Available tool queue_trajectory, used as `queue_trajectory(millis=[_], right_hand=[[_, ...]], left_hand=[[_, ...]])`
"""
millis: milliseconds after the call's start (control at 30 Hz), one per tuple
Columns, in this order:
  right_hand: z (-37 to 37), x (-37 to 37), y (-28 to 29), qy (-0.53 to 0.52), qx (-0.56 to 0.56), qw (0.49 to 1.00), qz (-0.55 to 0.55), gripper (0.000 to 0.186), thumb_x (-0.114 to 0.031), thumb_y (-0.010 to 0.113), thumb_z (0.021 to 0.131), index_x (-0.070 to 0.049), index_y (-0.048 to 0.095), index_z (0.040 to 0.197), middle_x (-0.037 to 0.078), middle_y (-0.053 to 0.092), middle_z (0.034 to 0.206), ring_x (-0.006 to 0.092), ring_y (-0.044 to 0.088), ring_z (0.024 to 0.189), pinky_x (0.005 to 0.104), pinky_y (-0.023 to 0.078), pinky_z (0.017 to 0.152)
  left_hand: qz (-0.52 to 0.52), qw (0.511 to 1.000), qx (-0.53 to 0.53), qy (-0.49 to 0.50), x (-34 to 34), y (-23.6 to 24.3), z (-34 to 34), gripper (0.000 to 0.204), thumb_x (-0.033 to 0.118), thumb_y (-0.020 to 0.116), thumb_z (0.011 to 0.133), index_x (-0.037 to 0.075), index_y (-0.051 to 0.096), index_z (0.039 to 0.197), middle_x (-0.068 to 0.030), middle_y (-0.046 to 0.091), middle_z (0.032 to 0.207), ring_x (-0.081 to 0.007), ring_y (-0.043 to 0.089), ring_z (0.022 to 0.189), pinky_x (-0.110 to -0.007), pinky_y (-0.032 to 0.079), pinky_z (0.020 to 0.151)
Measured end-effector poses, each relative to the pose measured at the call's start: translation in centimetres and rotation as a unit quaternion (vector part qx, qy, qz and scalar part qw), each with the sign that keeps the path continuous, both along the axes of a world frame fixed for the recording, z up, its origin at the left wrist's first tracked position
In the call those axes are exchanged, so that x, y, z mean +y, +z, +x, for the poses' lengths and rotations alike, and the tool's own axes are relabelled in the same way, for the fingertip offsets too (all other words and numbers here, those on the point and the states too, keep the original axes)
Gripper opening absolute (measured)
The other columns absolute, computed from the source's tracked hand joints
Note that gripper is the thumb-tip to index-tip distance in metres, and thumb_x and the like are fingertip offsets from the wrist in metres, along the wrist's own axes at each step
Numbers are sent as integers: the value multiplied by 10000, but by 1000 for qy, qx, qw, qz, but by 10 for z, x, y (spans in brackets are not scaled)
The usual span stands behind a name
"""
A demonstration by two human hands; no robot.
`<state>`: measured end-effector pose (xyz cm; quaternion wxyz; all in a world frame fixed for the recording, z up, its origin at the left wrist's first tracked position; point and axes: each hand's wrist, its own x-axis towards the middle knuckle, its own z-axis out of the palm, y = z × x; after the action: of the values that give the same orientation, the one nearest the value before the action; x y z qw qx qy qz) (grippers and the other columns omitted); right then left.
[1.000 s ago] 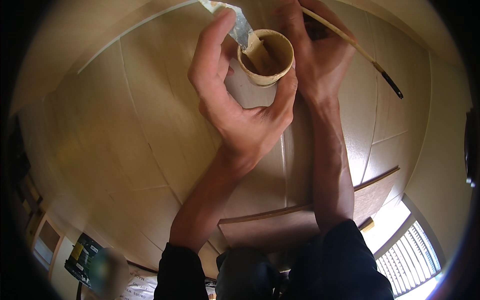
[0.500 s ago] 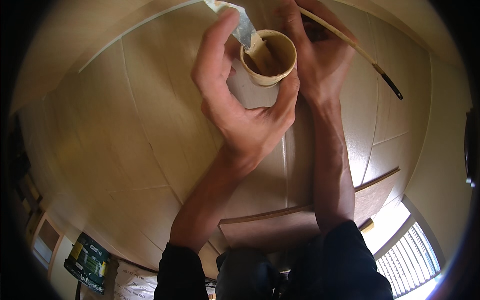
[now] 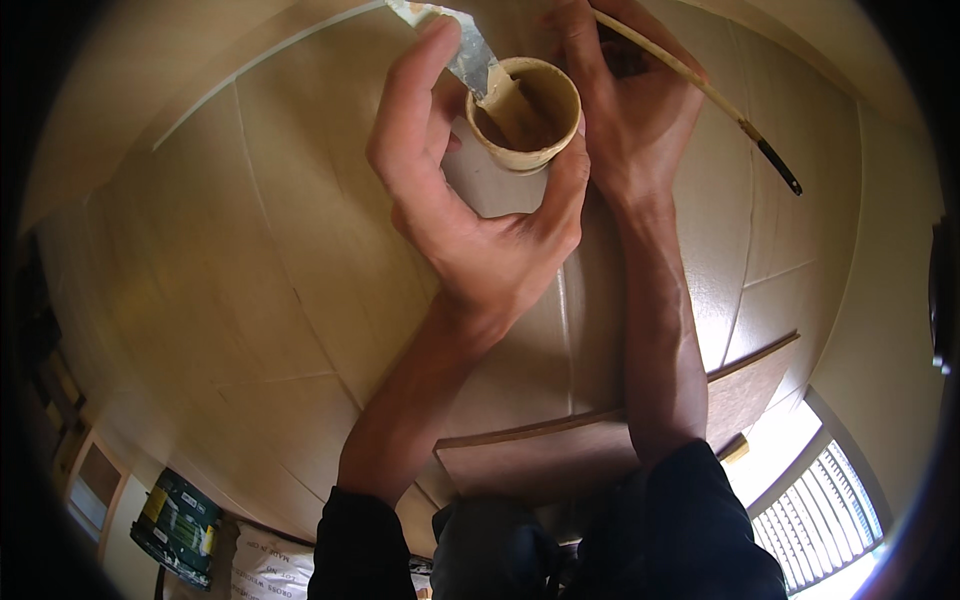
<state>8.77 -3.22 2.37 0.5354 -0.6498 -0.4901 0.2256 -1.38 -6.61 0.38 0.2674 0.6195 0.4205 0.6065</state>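
Note:
My left hand (image 3: 470, 240) is wrapped round a small cream-coloured cup (image 3: 520, 158), thumb on its near right side. Inside the cup there is light paste along the wall and a darker bottom. A thin metal scraper blade (image 3: 473, 68), smeared with pale filler, leans out of the cup's left side against my left index finger. Just to the right, my right hand (image 3: 640, 115) is closed on a slim pale wooden brush handle (image 3: 685, 72) with a black end pointing down to the right. The handle's working end is hidden beyond my fingers at the top.
Beneath my hands spreads a pale plank floor (image 3: 270, 300). A loose wooden plank (image 3: 540, 462) lies across it close to my knees. At lower left stand a dark green tub (image 3: 177, 527) and a white printed sack (image 3: 270, 565). A slatted grille (image 3: 820, 505) shows at lower right.
Both hands have shifted slightly left, carrying the cup, scraper and brush with them. The grips look the same.

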Motion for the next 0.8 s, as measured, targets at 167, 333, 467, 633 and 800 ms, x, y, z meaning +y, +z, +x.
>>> queue_trajectory(millis=[167, 333, 467, 633, 800], right_hand=[[-3, 7, -2, 27, 47, 998, 27, 253, -172, 680, 1013, 66, 749, 1061, 90, 728, 783, 97, 594, 672, 272, 493, 583], [-2, 1, 2, -4, -29, 1000, 3, 245, -172, 681, 1004, 58, 749, 1050, 100, 728, 786, 118, 609, 672, 281, 502, 594], [-1, 5, -4, 3, -13, 999, 31, 222, -167, 701, 978, 44, 755, 1018, 106, 735, 788, 148, 640, 666, 293, 519, 600], [6, 6, -17, -1, -21, 997, 69, 193, -161, 726, 945, 27, 761, 978, 115, 745, 791, 186, 680, 659, 308, 540, 608], [6, 9, -22, 0, -14, 993, 113, 166, -154, 751, 912, 9, 768, 938, 123, 755, 794, 225, 719, 651, 323, 560, 616]], left_hand=[[3, 1000, -21, -11, 1, 2, 0, 965, -130, 819, 761, 0, 224, 1509, -199, 472, 1377, -259, 655, 1032, -333, 573, 883], [-24, 1000, -2, 11, -2, 2, 2, 969, -129, 819, 763, 0, 220, 1514, -213, 550, 1271, -254, 654, 1027, -332, 569, 896], [-19, 1000, 0, 13, -1, 0, 2, 972, -121, 824, 766, 11, 222, 1518, -221, 575, 1243, -257, 651, 1039, -336, 559, 922], [-27, 1000, -5, 16, -4, 0, 3, 964, -107, 822, 784, 38, 225, 1527, -226, 604, 1222, -264, 651, 1073, -346, 543, 952], [-30, 999, 8, 22, -5, -1, 1, 960, -107, 822, 791, 40, 225, 1528, -221, 597, 1231, -263, 648, 1095, -356, 536, 963]])
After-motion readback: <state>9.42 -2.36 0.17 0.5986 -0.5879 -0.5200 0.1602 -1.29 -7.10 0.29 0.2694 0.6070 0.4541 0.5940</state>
